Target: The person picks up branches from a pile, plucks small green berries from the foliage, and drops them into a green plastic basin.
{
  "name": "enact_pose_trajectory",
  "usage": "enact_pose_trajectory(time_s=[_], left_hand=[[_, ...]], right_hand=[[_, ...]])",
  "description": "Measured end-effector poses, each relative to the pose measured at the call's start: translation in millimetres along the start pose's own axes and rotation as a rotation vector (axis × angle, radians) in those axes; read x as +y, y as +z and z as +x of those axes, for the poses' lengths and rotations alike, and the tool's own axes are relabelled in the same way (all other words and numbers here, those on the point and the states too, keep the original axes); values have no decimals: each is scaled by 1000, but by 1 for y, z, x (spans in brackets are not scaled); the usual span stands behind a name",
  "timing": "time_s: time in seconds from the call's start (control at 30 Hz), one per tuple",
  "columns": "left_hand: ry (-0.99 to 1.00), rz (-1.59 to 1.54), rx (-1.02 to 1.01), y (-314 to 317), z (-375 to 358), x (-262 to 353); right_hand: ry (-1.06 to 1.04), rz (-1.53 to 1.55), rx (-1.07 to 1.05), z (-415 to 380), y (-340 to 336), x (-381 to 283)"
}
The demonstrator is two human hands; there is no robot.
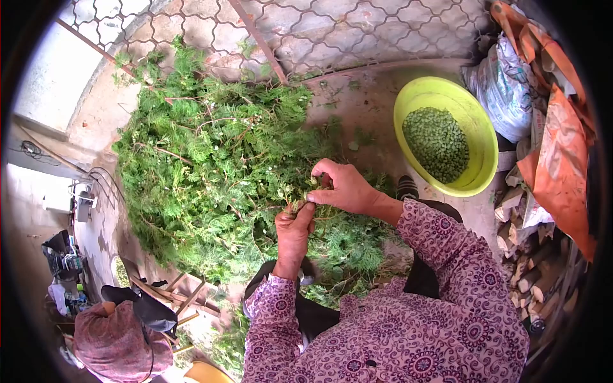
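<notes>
A large heap of cut evergreen branches point(211, 172) with flat, scaly green foliage and small pale cones lies in front of me. Over its near right part, my left hand point(294, 235) is closed on an evergreen sprig point(290, 207), pinched between thumb and fingers. Just beside it, my right hand point(348, 188) has its thumb and fingers curled in a pinch, the thumb tip close to the left thumb. What lies in the right fingers is too small to make out. To the right, a yellow-green basin point(483, 153) holds many small green cones point(436, 143).
A metal lattice point(357, 32) borders the far side. White sacks point(504, 89), an orange sheet point(559, 166) and stacked firewood point(539, 274) stand at right. At lower left are wooden stool legs point(182, 295), a cloth-covered seat point(118, 341) and an orange-yellow container point(207, 372).
</notes>
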State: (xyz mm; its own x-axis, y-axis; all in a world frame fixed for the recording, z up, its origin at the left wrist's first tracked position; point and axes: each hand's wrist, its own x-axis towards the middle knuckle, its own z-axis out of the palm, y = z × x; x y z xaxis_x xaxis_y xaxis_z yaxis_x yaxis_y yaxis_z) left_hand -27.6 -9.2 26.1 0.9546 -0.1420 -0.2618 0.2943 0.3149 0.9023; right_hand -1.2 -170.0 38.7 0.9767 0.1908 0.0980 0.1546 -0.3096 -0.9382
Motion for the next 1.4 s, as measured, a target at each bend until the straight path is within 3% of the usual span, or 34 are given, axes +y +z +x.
enact_pose_trajectory(time_s=[0.13, 0.27, 0.47, 0.53, 0.57, 0.63, 0.67, 0.73, 0.9, 1.0, 1.1, 1.23, 1.37, 1.4], left_hand=[[-1, -11, -3, -2, -1, 1], [2, -25, -16, -4, -1, 0], [1, -24, -21, -4, -4, 3], [-11, -13, -62, -4, -6, 5], [-10, -14, -63, -5, -7, 5], [-12, -4, -115, -9, -9, 5], [-28, -11, -125, -9, -10, 8], [-29, -11, -126, -11, -10, 10], [-58, 5, -130, -9, -12, 14], [-65, -11, -171, -7, -12, 15], [-69, -36, -215, -10, -9, 13], [-108, -33, -215, -11, -7, 9], [-127, 10, -150, -5, -8, 9], [-136, 21, -148, -4, -8, 10]], right_hand=[[-55, 10, 128, 0, 10, 3], [-27, 6, 77, 2, 12, 3], [-143, 9, 156, 3, 15, 5], [-156, -39, 322, 14, 6, 17], [189, 250, 235, 19, -13, 4], [274, 799, 180, 26, -41, 10], [273, 797, 175, 24, -44, 11], [395, 1136, -26, 20, -46, 11], [435, 1072, -159, 15, -31, 11], [504, 744, -376, 13, -25, 22], [590, 684, -408, 4, -16, 3], [532, 730, -519, 2, -13, 3], [504, 665, -368, 5, -16, 6], [458, 789, -298, 9, -18, 15]])
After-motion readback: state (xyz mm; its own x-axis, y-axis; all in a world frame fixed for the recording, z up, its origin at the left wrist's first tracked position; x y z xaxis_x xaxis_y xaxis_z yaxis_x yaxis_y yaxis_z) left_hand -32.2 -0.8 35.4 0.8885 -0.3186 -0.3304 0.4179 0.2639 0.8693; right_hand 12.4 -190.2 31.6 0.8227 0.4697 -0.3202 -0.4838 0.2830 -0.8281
